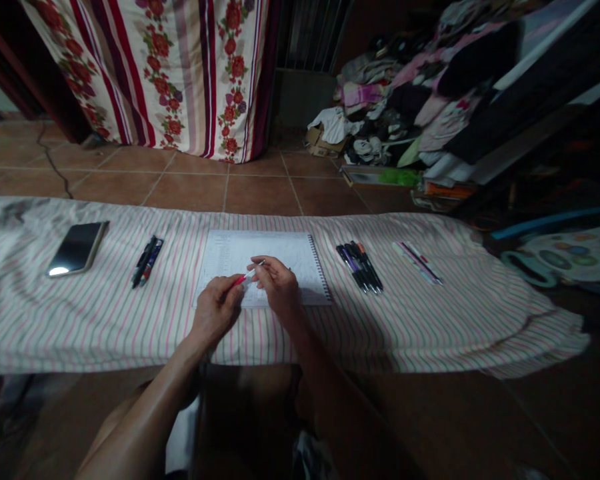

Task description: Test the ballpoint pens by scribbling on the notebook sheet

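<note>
A slim pen (251, 274) with a pink-red part and a white part is held slantwise over the open spiral notebook (280, 243). My left hand (217, 305) is closed around its pink-red end. At the upper, pale end, the fingers of my right hand (280, 285) pinch the pen. Part of the pen is hidden by my fingers. The notebook's pages carry faint writing, and its wire binding runs down the right side.
A phone (79, 248) and a few dark pens (147, 262) lie to the left. Several dark pens (360, 267) and some thin pens (419, 262) lie to the right. Striped cloth (430, 327) covers the surface. Beyond are a floral curtain (180, 73) and piled clothes (410, 87).
</note>
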### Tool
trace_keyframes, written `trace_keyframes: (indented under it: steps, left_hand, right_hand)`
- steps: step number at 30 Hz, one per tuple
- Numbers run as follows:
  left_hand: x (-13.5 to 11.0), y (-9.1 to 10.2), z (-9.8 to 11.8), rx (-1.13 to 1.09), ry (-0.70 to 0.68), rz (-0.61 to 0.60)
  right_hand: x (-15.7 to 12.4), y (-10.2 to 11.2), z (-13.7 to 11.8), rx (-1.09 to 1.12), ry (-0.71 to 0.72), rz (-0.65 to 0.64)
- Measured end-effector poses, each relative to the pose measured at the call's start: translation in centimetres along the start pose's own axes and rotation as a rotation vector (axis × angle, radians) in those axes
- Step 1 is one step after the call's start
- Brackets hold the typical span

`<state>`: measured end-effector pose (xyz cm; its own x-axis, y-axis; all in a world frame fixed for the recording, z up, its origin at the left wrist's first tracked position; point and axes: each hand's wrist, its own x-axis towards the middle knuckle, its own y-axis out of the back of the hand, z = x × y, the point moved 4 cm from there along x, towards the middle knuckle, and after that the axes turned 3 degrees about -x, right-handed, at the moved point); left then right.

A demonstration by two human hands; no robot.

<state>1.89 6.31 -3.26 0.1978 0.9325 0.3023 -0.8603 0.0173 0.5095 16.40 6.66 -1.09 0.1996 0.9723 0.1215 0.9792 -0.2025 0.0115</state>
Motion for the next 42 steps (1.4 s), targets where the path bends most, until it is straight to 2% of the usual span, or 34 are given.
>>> trace_keyframes:
  steps: [5, 14, 23, 31, 42]
  left_hand:
    - [-0.01, -0.08, -0.09, -0.008, 0.027, -0.01]
    - [0.01, -0.08, 0.28, 0.028, -0.016, -0.041]
    - [0.08, -0.26, 0.16, -0.015, 0.01, -0.053]
    - [0.02, -0.29, 0.48, -0.006, 0.01, -0.101]
    - [0.01, -0.3, 0.39, -0.062, 0.069, -0.102]
  right_hand:
    - [0.08, 0.35, -0.15, 0.005, 0.008, 0.015]
    - [-0.08, 0.01, -0.37, -0.017, 0.05, -0.038]
    - [0.2, -0.1, 0.52, 0.104, 0.015, -0.006]
    - [0.07, -0.1, 0.0, 0.107, 0.021, -0.006]
    - [0.03, -0.16, 0.11, 0.135, -0.011, 0.014]
